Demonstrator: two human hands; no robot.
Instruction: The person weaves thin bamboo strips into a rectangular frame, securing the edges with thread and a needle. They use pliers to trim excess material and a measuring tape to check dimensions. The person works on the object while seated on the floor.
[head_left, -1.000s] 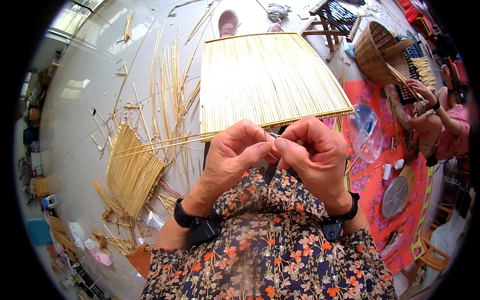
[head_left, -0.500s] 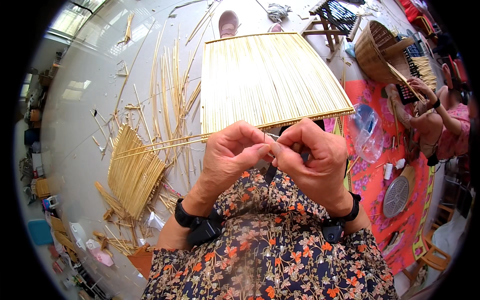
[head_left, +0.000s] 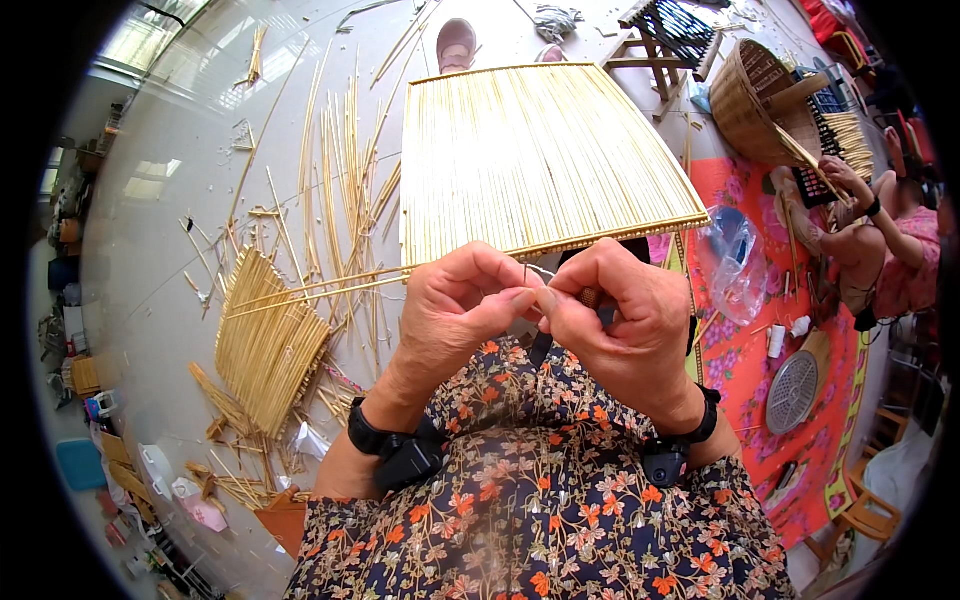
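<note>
Squarely ahead, large stalk panel (head_left: 545, 160): just beyond the hands, stalks running from near to far, its bound near edge crossing left to right and rising slightly rightward.
Smaller stalk panel (head_left: 268, 350): on the floor, to the left.
Long stalks (head_left: 340, 288): jutting left from the left hand, long axis sideways, free ends dipping.
Left hand (head_left: 465, 300): thumb and forefinger pinched on thread.
Right hand (head_left: 630, 315): thumb and bent forefinger pinched likewise, touching the left fingertips.
White thread (head_left: 541, 270): between both hands, partly hidden.
</note>
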